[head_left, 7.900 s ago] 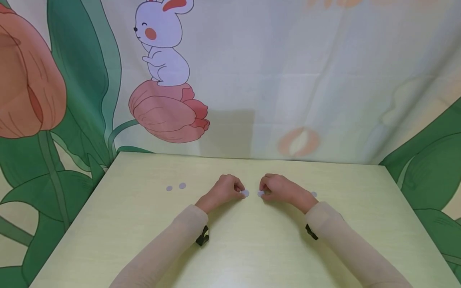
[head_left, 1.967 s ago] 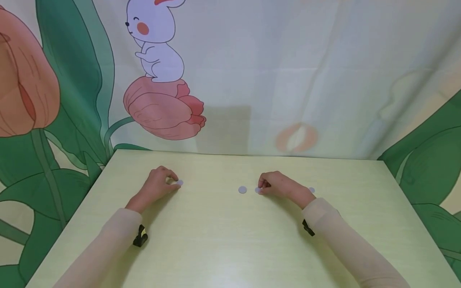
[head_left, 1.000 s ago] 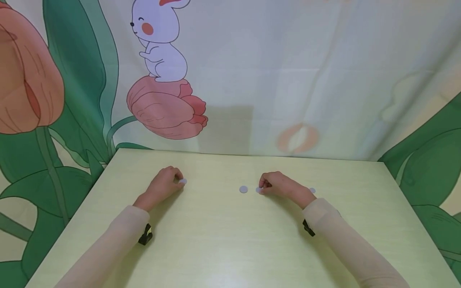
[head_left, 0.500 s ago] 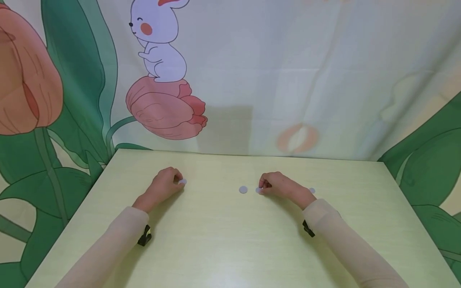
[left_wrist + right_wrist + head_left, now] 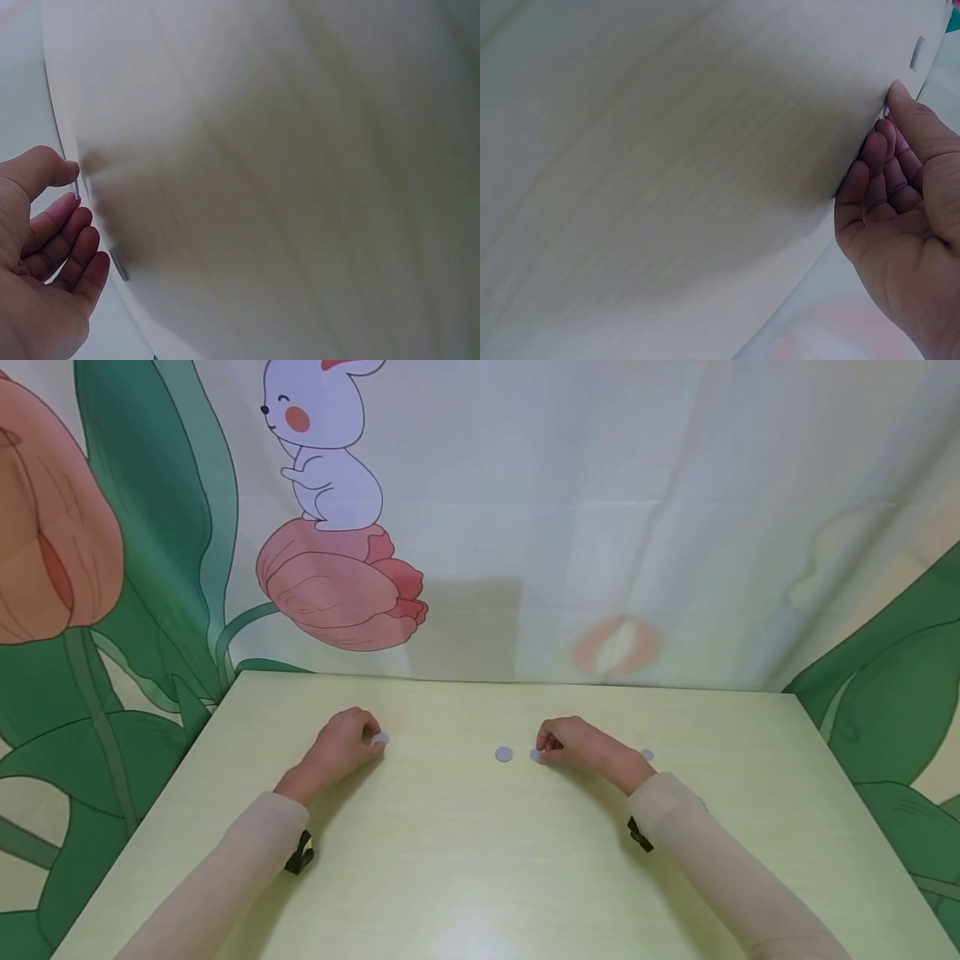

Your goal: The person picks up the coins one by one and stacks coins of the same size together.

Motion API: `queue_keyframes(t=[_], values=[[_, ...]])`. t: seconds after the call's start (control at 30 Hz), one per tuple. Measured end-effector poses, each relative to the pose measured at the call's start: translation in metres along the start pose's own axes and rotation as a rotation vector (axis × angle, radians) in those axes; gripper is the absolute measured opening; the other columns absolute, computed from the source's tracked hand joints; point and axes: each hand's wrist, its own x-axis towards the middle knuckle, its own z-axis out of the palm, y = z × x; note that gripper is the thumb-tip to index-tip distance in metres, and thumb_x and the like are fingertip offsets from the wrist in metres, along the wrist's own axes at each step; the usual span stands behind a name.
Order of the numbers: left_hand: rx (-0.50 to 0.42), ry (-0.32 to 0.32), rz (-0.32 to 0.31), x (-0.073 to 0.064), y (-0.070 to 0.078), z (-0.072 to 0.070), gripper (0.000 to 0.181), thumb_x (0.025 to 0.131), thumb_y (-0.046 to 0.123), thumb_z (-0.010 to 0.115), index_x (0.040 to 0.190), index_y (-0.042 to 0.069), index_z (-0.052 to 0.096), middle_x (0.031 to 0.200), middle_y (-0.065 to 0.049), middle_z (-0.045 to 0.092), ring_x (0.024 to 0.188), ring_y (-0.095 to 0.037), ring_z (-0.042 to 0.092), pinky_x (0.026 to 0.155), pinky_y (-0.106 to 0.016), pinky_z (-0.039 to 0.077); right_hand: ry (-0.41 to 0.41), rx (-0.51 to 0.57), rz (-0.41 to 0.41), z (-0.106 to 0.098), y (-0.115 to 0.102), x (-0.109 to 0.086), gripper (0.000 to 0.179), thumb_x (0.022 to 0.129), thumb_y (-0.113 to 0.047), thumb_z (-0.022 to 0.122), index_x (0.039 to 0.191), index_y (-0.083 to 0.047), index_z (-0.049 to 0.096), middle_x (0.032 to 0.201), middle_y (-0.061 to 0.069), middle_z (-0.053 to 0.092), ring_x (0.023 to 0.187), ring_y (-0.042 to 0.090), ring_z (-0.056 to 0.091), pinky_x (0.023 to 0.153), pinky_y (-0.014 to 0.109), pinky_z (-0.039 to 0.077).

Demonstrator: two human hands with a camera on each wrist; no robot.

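- Pale grey and thin, the middle disc [image 5: 504,754] lies bare on the desk [image 5: 465,835]; I place everything by it.
- Well left of it, the left hand [image 5: 333,747] has its fingers pinching one disc [image 5: 382,738] by the edge; so slight a grip could let it slip.
- Just right of the middle disc, the right hand [image 5: 581,747] has its fingers pinching a second disc [image 5: 535,755]; a leftward drift could knock the middle disc askew.
- Farther right, a third disc [image 5: 648,754] sits beside the right wrist; a low pull-back could drag it.
- My left wrist view shows a fourth disc [image 5: 119,265] near the little finger; hidden from my head view, it could get brushed unnoticed.
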Motion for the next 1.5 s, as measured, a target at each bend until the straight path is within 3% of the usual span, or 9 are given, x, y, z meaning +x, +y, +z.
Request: queue_keyframes(t=[0.33,0.7,0.87,1.07,1.5], values=[[0.036,0.001,0.072,0.011,0.014,0.008,0.023,0.089,0.013,0.076,0.102,-0.004,0.067,0.101,-0.014,0.062,0.096,-0.03,0.058,0.09,-0.046,0.05,0.008,-0.009,0.002,0.0,0.009,-0.006,0.012,0.096,-0.015,0.072,0.102,-0.007,0.066,0.087,0.0,0.062,0.081,0.013,0.054,0.077,0.027,0.048],[0.025,-0.027,0.094,0.013,0.033,0.013,0.024,0.089,0.015,0.076,0.102,-0.003,0.066,0.101,-0.012,0.062,0.096,-0.028,0.057,0.089,-0.044,0.052,0.038,-0.032,-0.035,-0.001,0.015,-0.012,0.012,0.096,-0.013,0.072,0.101,-0.006,0.065,0.088,0.0,0.062,0.081,0.013,0.053,0.077,0.027,0.048],[0.022,-0.025,0.115,0.017,0.04,0.015,0.024,0.088,0.015,0.077,0.101,-0.002,0.067,0.102,-0.012,0.062,0.097,-0.028,0.057,0.088,-0.043,0.052,0.02,-0.044,-0.024,-0.003,0.009,-0.007,0.011,0.096,-0.013,0.072,0.102,-0.007,0.066,0.091,0.0,0.063,0.083,0.014,0.054,0.08,0.028,0.049],[0.012,-0.028,0.188,0.021,0.052,0.02,0.025,0.087,0.016,0.077,0.101,-0.003,0.067,0.101,-0.012,0.063,0.098,-0.029,0.058,0.088,-0.043,0.052,-0.036,-0.063,-0.027,-0.005,0.002,0.001,0.009,0.097,-0.013,0.07,0.105,-0.008,0.067,0.095,0.0,0.065,0.086,0.013,0.055,0.083,0.027,0.05],[0.003,-0.055,0.241,0.02,0.078,0.029,0.025,0.088,0.017,0.076,0.102,-0.001,0.067,0.103,-0.01,0.063,0.101,-0.028,0.056,0.091,-0.043,0.051,-0.003,-0.107,-0.093,-0.002,-0.001,0.0,0.012,0.097,-0.01,0.069,0.108,-0.007,0.066,0.089,0.001,0.059,0.083,0.015,0.051,0.079,0.028,0.046]])
